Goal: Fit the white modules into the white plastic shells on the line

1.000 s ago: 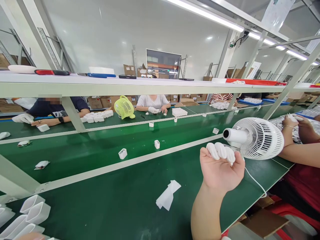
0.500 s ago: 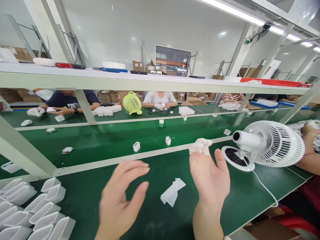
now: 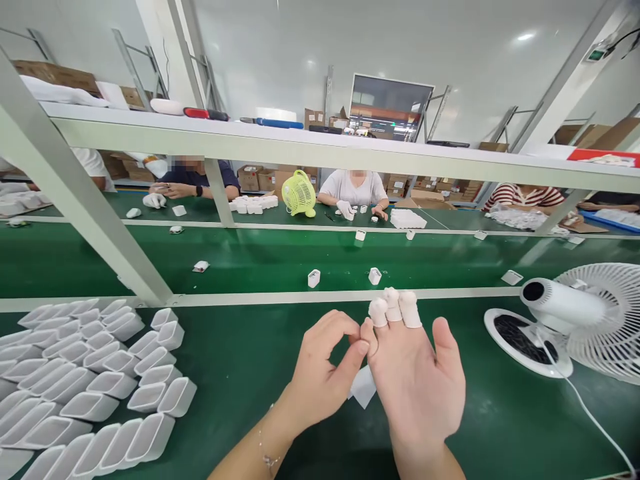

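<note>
Pinch lightly with your left hand (image 3: 317, 377), its thumb and forefinger closed on the bare little finger (image 3: 371, 333) of your right hand (image 3: 417, 387), left of the white fan (image 3: 567, 305), and rest that palm steady. Your right hand is open, thumb spread, gripping nothing; farther out, white finger covers (image 3: 410, 310) cap its other three fingertips, also left of the fan.

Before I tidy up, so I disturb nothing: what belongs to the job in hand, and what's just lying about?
Job, seemingly:
- left hand, right hand
- white finger covers
- open white cases, probably

Lying about, likely:
- white fan
- green fan
- white scrap
</note>
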`<move>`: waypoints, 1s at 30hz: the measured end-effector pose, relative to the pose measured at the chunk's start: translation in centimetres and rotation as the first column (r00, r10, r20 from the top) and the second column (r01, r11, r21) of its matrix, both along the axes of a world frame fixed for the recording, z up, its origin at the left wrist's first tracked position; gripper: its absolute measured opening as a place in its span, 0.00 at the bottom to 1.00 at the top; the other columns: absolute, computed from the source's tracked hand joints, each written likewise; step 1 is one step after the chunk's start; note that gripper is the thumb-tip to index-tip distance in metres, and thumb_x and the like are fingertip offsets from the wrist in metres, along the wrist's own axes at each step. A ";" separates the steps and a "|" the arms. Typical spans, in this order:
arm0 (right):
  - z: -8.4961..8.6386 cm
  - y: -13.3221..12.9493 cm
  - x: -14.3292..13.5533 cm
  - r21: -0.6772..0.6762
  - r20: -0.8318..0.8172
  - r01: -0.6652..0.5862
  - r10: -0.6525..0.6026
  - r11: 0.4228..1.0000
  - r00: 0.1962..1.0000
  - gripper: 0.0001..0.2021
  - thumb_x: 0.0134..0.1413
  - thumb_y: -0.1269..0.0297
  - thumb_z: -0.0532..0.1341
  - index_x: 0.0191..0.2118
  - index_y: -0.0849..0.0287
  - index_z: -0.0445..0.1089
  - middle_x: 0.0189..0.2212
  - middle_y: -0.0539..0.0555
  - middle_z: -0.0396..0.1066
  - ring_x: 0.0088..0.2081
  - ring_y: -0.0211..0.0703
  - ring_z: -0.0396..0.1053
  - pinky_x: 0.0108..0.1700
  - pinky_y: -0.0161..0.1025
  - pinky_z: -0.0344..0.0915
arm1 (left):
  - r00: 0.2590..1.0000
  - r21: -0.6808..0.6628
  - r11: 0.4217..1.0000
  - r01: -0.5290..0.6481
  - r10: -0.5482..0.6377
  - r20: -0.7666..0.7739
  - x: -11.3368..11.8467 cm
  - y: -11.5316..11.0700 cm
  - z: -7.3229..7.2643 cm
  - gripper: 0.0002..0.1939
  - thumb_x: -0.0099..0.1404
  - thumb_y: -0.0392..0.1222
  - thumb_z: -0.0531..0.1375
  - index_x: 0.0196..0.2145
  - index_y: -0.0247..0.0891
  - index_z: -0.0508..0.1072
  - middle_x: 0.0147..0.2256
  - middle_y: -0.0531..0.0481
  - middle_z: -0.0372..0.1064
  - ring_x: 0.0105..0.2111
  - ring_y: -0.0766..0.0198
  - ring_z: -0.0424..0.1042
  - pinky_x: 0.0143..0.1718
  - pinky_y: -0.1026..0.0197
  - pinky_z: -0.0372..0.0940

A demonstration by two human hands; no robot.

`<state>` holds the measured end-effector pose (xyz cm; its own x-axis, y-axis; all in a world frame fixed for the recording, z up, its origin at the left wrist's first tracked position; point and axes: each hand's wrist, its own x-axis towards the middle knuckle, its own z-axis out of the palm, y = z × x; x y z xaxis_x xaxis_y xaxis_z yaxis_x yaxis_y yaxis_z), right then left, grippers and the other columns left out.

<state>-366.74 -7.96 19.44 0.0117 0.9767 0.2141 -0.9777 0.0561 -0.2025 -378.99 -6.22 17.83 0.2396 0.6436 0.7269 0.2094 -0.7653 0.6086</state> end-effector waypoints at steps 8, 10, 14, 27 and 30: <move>-0.1 0.5 0.1 0.004 0.031 -0.056 0.056 0.998 0.998 0.15 0.59 0.53 0.54 0.43 0.54 0.72 0.44 0.53 0.71 0.42 0.40 0.71 0.43 0.42 0.74 | 0.990 0.183 0.979 -0.085 0.104 -0.100 -0.6 0.2 0.4 0.08 0.69 0.36 0.53 0.30 0.40 0.66 0.23 0.54 0.64 0.25 0.65 0.63 0.30 0.61 0.59; -0.1 0.6 0.3 -0.025 0.029 -0.087 0.088 0.996 0.996 0.15 0.59 0.53 0.53 0.43 0.54 0.72 0.43 0.53 0.71 0.41 0.39 0.71 0.43 0.41 0.74 | 0.988 0.200 0.976 -0.088 0.111 -0.109 -0.7 0.2 0.5 0.08 0.69 0.35 0.53 0.30 0.40 0.65 0.23 0.54 0.64 0.25 0.65 0.63 0.30 0.61 0.59; 0.3 0.6 0.6 -0.086 -0.007 -0.136 0.136 0.987 0.991 0.14 0.61 0.55 0.51 0.43 0.53 0.72 0.43 0.53 0.71 0.41 0.38 0.71 0.43 0.39 0.74 | 0.986 0.210 0.972 -0.109 0.132 -0.101 -1.0 0.4 0.6 0.11 0.68 0.34 0.51 0.27 0.38 0.63 0.22 0.54 0.62 0.24 0.66 0.61 0.28 0.61 0.58; 0.2 0.7 0.1 -0.073 -0.006 -0.299 0.299 0.951 0.954 0.16 0.61 0.53 0.51 0.43 0.54 0.71 0.42 0.52 0.71 0.41 0.39 0.70 0.42 0.39 0.73 | 0.995 0.076 0.996 0.049 -0.055 0.084 -1.7 -0.7 0.9 0.11 0.66 0.35 0.58 0.46 0.41 0.71 0.30 0.52 0.68 0.28 0.68 0.65 0.32 0.65 0.64; 0.0 0.6 -0.1 -0.047 0.032 -0.298 0.299 0.953 0.954 0.16 0.61 0.53 0.51 0.43 0.55 0.70 0.41 0.52 0.71 0.41 0.40 0.70 0.40 0.39 0.73 | 0.989 -0.012 0.997 0.080 -0.078 0.127 -1.4 -1.1 1.0 0.09 0.67 0.34 0.58 0.44 0.41 0.74 0.28 0.53 0.69 0.24 0.70 0.62 0.27 0.69 0.61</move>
